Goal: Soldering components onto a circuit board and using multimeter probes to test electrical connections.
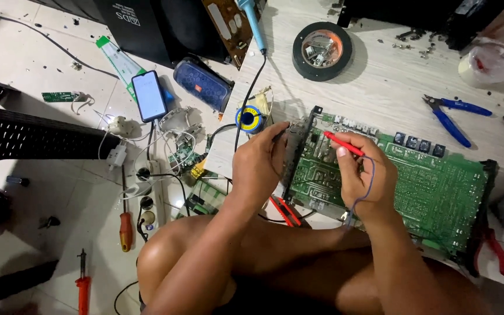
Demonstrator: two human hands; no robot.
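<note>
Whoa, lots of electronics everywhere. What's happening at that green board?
A person sits on the floor with a large green circuit board in front of their knees. The right hand holds a red probe with its tip down on the board, and the left hand holds a dark probe near the board's left edge. Blue pliers, a tape roll and a phone lie around.

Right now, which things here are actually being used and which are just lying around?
In use:
left hand holding a black probe
right hand holding a red probe
green circuit board

Lying about:
blue pliers
solder spool
phone
tape roll
orange screwdriver
</note>
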